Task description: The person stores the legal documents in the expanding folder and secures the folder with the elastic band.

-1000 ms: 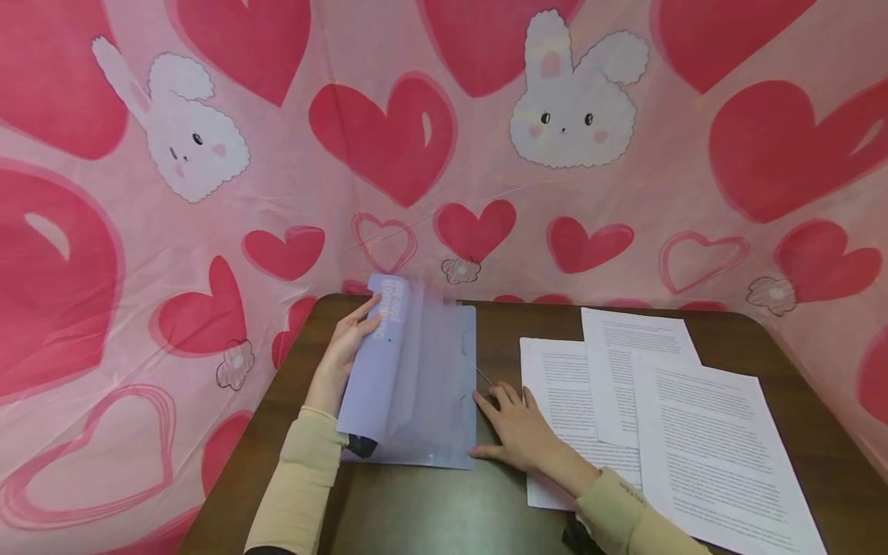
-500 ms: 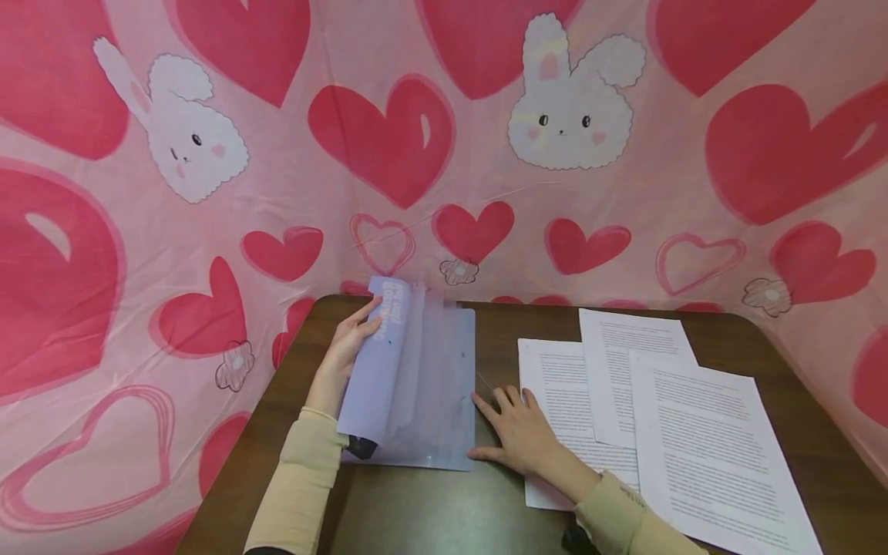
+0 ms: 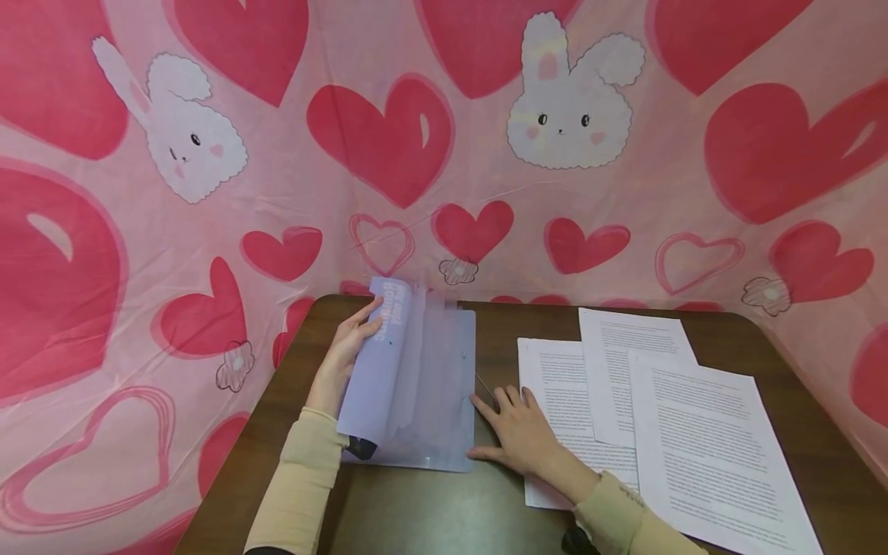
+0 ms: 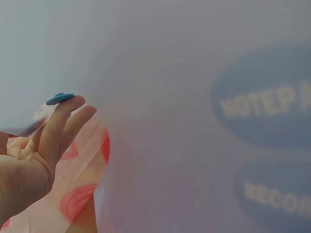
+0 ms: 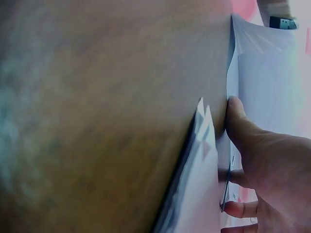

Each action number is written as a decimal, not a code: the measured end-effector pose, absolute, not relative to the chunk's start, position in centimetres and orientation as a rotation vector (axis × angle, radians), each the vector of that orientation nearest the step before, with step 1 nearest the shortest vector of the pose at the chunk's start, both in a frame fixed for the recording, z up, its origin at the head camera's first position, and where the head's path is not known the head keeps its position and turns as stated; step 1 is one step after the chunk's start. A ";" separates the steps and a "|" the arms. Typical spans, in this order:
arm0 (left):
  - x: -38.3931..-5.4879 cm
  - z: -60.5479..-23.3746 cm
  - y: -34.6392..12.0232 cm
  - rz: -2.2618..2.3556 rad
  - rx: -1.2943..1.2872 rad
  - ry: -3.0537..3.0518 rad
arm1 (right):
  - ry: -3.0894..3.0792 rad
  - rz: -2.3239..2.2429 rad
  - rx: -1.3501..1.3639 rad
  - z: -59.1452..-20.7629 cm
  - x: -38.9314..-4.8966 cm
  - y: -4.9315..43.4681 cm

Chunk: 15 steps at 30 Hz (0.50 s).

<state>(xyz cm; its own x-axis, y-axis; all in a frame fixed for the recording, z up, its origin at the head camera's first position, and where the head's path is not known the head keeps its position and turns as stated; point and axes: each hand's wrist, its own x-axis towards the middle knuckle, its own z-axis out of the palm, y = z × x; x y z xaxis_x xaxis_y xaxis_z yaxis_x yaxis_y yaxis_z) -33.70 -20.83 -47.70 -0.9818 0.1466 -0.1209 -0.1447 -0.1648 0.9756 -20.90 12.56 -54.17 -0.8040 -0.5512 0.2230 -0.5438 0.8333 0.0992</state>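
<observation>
Lilac translucent plastic makes up the folder [image 3: 433, 416], which lies on the dark wooden table [image 3: 430, 516] between a person's two hands. On the folder's left, the left hand [image 3: 347, 343] pinches the raised front cover [image 3: 375, 370], thumb on its printed face and fingers beyond its edge, apparently so that the springy plastic stays rolled back and the clear inner sleeves [image 3: 419, 385] fan apart; a teal button [image 4: 60, 98] sits by a fingertip. At the folder's right edge, the right hand [image 3: 520, 435] lies with its fingers spread, thumb and forefinger touching the rim, probably to stop the base sliding while the cover is bent. A thin cord [image 3: 484, 382] runs from that edge towards those fingers; whether any of them grip it cannot be told, since the right wrist view is murky there. Three overlapping lots of printed papers [image 3: 714, 447] lie to the right of the folder, the closest passing partly under the right forearm, perhaps set aside there so their text stays readable and the folder has room to open.
</observation>
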 end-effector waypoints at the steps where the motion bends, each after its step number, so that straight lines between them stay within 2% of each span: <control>1: -33.7 -47.7 -20.8 2.259 0.007 1.897 | -2.770 -0.050 0.842 -54.2 -20.9 12.6; 15: -34.0 -48.2 -20.4 2.235 0.007 1.915 | -2.782 -0.021 0.810 -54.0 -20.5 12.7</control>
<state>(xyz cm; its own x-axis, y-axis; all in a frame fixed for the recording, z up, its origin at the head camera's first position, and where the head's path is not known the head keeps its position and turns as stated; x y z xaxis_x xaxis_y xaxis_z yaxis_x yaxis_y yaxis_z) -33.98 -20.39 -48.16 -0.9803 0.1530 -0.1249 -0.1469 -0.1419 0.9789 -20.47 12.67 -53.99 -0.8163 -0.5308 0.2277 -0.5273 0.8458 0.0812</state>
